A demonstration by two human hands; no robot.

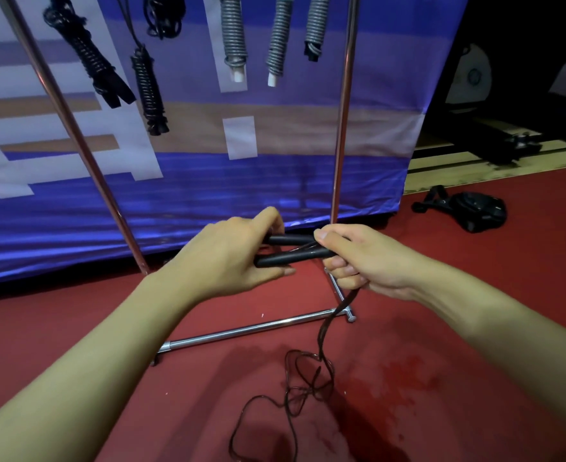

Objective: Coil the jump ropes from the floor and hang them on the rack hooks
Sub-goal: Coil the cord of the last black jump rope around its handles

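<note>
Two black jump rope handles (pixel 290 250) lie side by side between my hands in front of the rack. My left hand (pixel 234 258) grips their left ends and my right hand (pixel 355 261) grips their right ends. The thin dark cord (pixel 308 381) drops from under my right hand and lies in loose tangled loops on the red floor. Above, several coiled ropes hang from the top of the metal rack (pixel 343 105): black ones (pixel 89 55) on the left, grey ones (pixel 233 35) on the right.
The rack's chrome base bar (pixel 251 328) crosses the floor just beyond the cord. A blue and white banner (pixel 208 191) hangs behind the rack. A black strap bundle (pixel 468 208) lies on the floor at the right, near a wooden platform edge (pixel 475 168).
</note>
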